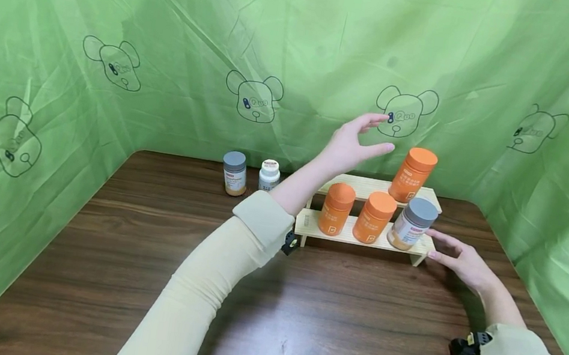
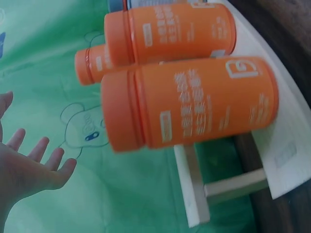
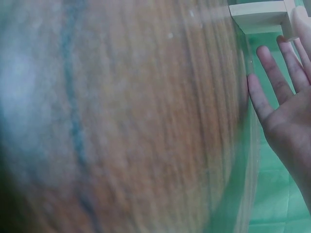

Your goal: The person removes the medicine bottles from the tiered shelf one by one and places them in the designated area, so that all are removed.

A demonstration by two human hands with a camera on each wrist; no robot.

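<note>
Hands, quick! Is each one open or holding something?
Left hand: open, holding nothing.
Right hand: open, at the right end of the wooden shelf.

Creased green cloth [image 1: 314, 42] hangs behind and along both sides of a dark brown wooden table [image 1: 149, 207] with streaky grain. Dark outline drawings [image 1: 257, 101] of round-eared animal heads are spaced across the cloth. Light pales its upper middle and leaves a soft sheen on the table's near part.
</note>
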